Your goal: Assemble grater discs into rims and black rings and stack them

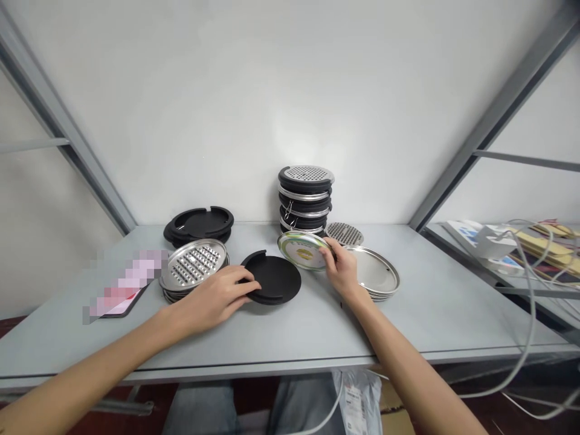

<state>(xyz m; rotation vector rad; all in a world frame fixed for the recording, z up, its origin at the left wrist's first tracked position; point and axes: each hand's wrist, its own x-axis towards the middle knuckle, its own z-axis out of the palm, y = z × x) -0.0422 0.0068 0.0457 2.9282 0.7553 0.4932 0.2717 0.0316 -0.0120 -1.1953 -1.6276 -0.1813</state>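
Note:
My left hand grips the near left rim of a black round tray, its thumb and fingers closed on the edge. The tray has a raised lip with a gap in it and sits low over the table. In my right hand is a round metal-rimmed disc with a green, white and yellow label, tilted towards me. Beside that hand lies a stack of shiny round metal plates. Left of the tray, a metal grater disc tops another stack, partly behind my left hand.
Behind stands a tall stack of black trays and metal discs. Another grater disc lies beside it. Black trays sit at back left, near a phone. White cables hang at the right; grey metal posts flank the table.

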